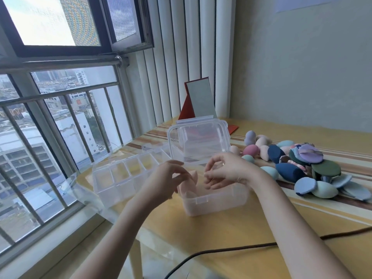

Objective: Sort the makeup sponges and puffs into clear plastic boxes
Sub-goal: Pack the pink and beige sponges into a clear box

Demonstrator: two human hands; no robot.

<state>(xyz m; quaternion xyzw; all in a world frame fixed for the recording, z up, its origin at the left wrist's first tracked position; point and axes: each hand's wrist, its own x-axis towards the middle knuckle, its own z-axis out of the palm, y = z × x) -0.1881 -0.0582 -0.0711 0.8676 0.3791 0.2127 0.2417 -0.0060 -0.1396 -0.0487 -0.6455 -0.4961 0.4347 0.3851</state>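
Head view:
Left hand (169,176): above the open clear box (216,198), fingers loosely curled, touching a pink sponge (190,183) standing in it; a grip cannot be told.
Right hand (225,171): over the same box, fingers loosely curled, holding nothing visible.
Divided box (124,176): left, empty.
Sponge and puff pile (306,166): right on bench (231,234).

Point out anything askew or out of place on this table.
Nothing is spilled or damaged. The only oddity is a dark cable trailing across the yellow tabletop in front of the clear plastic box.
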